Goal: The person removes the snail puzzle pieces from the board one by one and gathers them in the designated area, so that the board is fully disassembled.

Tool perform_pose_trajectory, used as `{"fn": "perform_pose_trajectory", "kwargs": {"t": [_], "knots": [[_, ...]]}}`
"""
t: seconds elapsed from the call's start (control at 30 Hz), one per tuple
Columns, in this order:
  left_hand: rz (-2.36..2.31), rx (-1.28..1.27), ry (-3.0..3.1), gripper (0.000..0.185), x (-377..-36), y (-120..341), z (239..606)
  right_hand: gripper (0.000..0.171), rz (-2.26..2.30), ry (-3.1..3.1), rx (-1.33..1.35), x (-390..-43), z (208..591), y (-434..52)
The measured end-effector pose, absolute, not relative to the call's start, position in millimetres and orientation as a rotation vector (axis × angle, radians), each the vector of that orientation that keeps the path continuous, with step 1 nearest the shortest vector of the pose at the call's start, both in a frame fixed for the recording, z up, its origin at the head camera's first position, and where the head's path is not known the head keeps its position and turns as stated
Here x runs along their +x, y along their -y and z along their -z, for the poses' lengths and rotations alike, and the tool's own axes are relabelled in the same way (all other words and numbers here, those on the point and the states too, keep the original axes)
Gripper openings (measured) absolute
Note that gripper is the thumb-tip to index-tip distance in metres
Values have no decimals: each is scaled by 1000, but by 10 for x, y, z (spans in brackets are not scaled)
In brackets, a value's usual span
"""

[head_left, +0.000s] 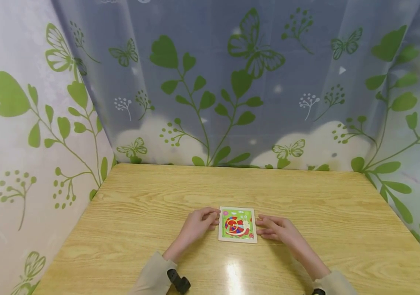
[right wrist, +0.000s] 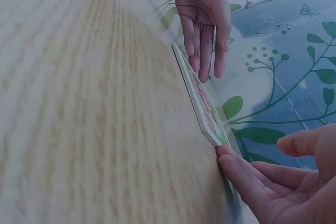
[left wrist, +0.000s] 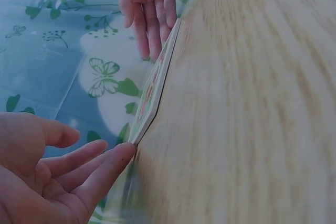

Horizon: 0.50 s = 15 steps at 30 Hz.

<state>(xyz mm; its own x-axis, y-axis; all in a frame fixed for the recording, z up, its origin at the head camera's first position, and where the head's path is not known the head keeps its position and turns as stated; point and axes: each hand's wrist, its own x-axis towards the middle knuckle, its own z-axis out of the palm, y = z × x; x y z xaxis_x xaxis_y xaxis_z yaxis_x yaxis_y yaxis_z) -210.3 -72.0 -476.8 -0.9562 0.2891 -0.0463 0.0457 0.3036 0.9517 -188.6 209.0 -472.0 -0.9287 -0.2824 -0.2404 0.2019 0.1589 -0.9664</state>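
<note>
A small square puzzle [head_left: 237, 225] lies flat on the wooden bench [head_left: 150, 205], near the person and about midway across it. Its face shows a bright picture in green, red and blue; the detail is too small to read with certainty.

The left hand [head_left: 198, 223] rests on the bench just left of the puzzle, fingers fairly straight and pointing right, their tips touching its left edge. In the left wrist view the fingertips [left wrist: 123, 153] meet the near corner of the puzzle [left wrist: 155, 90], with the thumb held apart above them. The hand grips nothing.

The right hand [head_left: 278, 228] mirrors it on the right side, fingers extended leftwards with tips against the right edge. The right wrist view shows its fingertips [right wrist: 226, 158] pressed at the corner of the puzzle [right wrist: 202, 103], thumb lifted free. It too holds nothing; fingers lie loose and slightly spread.

So the puzzle sits between the two hands, each equally near, one at either side edge. It is roughly square, so no long axis stands out; its edges run square with the bench's near edge.

A curtain [head_left: 232, 82] printed with green leaves and butterflies encloses the bench on the far side and both flanks. Pale sleeves [head_left: 150, 274] cover the forearms.
</note>
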Motion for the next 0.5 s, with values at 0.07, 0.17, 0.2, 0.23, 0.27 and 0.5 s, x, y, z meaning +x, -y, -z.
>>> {"fn": "perform_pose_trajectory", "kwargs": {"t": [0.07, 0.17, 0.2, 0.23, 0.27, 0.5], "knots": [[-1648, 319, -2451, 30, -2115, 725, 4776, 55, 1825, -2086, -86, -1889, 4709, -2092], [-1552, 362, -2598, 29, -2113, 723, 4742, 53, 1834, -2111, -95, -1903, 4683, -2093], [-1518, 384, -2645, 28, -2111, 718, 4724, 52, 1837, -2123, -93, -1910, 4671, -2093], [-1479, 417, -2694, 28, -2109, 709, 4710, 51, 1842, -2133, -88, -1917, 4661, -2092], [-1455, 446, -2719, 28, -2110, 697, 4698, 51, 1842, -2149, -83, -1925, 4650, -2092], [-1331, 648, -2798, 28, -2085, 568, 4646, 47, 1817, -2291, -71, -1989, 4622, -2071]]}}
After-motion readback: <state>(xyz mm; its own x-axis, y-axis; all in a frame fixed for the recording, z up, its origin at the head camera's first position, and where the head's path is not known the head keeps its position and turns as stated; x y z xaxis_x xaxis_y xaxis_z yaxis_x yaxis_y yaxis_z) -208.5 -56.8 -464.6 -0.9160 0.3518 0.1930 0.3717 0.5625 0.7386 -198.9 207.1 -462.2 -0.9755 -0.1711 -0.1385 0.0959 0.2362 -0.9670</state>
